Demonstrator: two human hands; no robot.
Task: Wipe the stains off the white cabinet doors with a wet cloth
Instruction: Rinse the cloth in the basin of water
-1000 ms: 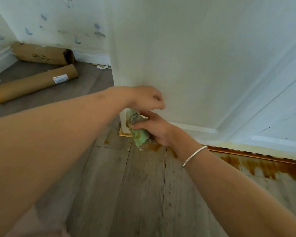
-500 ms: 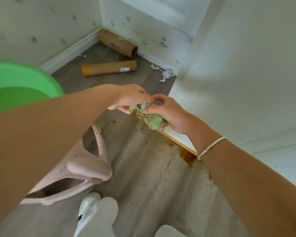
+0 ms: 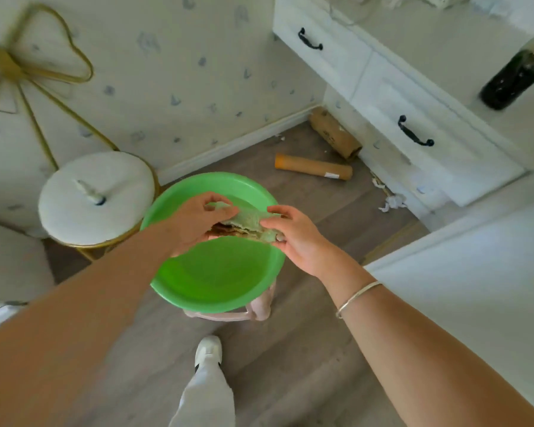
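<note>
While you hold the green cloth (image 3: pixel 244 224) over the far half of the green basin (image 3: pixel 216 278), your left hand (image 3: pixel 198 220) pinches its left end between thumb and curled fingers, and your right hand (image 3: pixel 293 238) pinches its right end the same way. I judge 2 risks from here. If you wring it near the rim, brown water could run past the basin onto the floor (image 3: pixel 305 349). The basin also sits on a small pink stool (image 3: pixel 259 309), so a hard downward push might tip it. If the brown patch is not rinsed out, it would likely smear back onto the white cabinet door (image 3: pixel 460 288) at your right. The cloth's long axis runs left to right, its left end slightly farther and its soiled fold facing you.
</note>
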